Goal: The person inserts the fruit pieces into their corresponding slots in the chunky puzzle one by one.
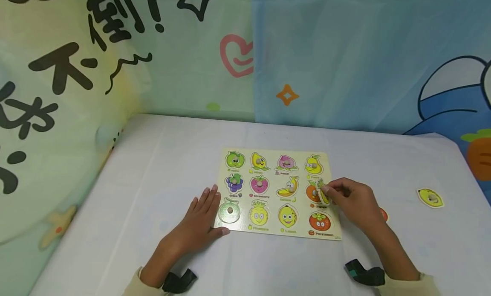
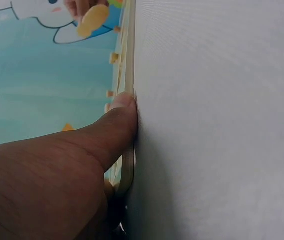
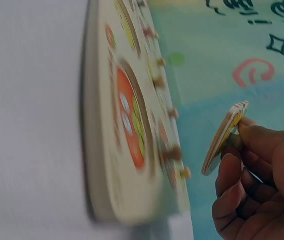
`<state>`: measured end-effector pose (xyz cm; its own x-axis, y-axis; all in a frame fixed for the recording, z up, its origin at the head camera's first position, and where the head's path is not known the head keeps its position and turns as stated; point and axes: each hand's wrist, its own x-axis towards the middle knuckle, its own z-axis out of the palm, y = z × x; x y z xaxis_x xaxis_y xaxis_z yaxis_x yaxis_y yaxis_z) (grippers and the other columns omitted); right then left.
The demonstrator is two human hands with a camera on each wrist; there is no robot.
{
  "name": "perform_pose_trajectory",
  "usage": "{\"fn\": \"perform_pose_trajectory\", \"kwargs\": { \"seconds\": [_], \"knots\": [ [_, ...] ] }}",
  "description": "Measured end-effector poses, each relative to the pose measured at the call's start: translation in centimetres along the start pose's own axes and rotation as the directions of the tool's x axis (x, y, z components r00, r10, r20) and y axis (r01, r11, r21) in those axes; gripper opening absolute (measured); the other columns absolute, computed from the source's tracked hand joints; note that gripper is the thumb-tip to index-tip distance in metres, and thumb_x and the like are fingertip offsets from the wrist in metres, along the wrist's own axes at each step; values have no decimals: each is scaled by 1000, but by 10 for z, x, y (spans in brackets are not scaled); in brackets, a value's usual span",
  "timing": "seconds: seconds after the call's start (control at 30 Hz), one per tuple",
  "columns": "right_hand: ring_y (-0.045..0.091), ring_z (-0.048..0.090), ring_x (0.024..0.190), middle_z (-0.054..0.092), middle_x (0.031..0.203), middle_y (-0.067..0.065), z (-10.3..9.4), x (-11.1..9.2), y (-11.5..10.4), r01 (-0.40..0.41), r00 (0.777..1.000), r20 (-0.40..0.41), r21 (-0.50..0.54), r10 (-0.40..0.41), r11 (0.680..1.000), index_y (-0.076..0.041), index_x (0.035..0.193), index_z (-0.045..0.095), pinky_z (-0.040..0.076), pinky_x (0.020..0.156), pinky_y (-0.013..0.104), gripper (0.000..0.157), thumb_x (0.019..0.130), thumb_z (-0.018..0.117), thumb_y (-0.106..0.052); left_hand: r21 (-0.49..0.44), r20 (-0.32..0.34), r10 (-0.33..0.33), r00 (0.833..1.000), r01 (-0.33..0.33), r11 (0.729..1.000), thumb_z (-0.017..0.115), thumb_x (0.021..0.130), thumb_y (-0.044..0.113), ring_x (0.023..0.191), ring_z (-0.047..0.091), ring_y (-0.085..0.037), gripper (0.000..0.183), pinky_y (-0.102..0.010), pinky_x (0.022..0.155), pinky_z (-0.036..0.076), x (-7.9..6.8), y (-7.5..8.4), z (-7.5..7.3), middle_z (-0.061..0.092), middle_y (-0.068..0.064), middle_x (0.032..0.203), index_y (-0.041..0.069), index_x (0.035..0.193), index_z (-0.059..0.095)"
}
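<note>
A wooden fruit puzzle board (image 1: 271, 234) lies flat on the white table. My left hand (image 1: 197, 221) rests at its lower left corner, fingers straight along the left side and the thumb (image 2: 120, 117) against the front edge. Above the right side of the board, my right hand (image 1: 354, 202) pinches a pineapple puzzle piece (image 1: 322, 192) between thumb and fingertips. This thin piece (image 3: 225, 137) is tilted and raised off the board, overlapping the orange piece (image 1: 312, 192) in the head view. The pineapple recess (image 1: 258, 213), lemon recess (image 1: 287, 216) and persimmon recess (image 1: 320, 222) show no knobs.
A lemon piece (image 1: 430, 198) lies on the table at the right. Closer in, a red piece (image 1: 384, 214) is partly hidden behind my right wrist. Knobbed fruit pieces, such as the apple (image 1: 235, 160), sit in the board. Printed cloth (image 1: 326, 53) hangs behind the table.
</note>
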<state>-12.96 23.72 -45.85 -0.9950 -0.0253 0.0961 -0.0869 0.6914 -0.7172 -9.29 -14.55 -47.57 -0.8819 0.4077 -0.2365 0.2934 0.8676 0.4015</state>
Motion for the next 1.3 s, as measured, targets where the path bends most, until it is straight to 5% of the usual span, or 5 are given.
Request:
{"fn": "perform_pose_trajectory", "kwargs": {
  "seconds": [0.3,0.53,0.87,1.3],
  "knots": [
    [16,53,62,61,69,-2,31,0,-25,15,989,145,70,-25,997,-10,93,71,43,51,23,20,92,70,-29,9,-1,7,1000,-7,1000,60,92,50,147,-4,-27,92,-50,116,7,1,-1,1,0,-11,162,1,155,13],
    [13,51,59,58,65,-6,54,3,-46,73,982,169,97,-88,993,-13,86,71,41,51,24,8,90,72,-20,-8,-2,13,1000,-13,1000,61,92,49,147,-4,-26,92,-50,116,7,4,1,2,1,-10,162,2,155,13],
    [9,47,56,53,62,-8,88,-1,-79,122,964,220,126,-148,985,-12,80,68,39,49,22,11,89,73,-17,-11,-3,-2,1000,2,1000,64,92,46,148,-2,-27,92,-51,116,8,-2,1,0,3,-10,162,2,155,15],
    [7,46,52,50,56,-10,107,-8,-87,79,965,250,9,-79,997,-13,73,64,37,48,22,19,86,77,-19,18,1,2,1000,-2,1000,61,92,50,148,-3,-27,92,-50,116,8,-1,0,1,1,-10,162,2,155,13]
  ]
}}
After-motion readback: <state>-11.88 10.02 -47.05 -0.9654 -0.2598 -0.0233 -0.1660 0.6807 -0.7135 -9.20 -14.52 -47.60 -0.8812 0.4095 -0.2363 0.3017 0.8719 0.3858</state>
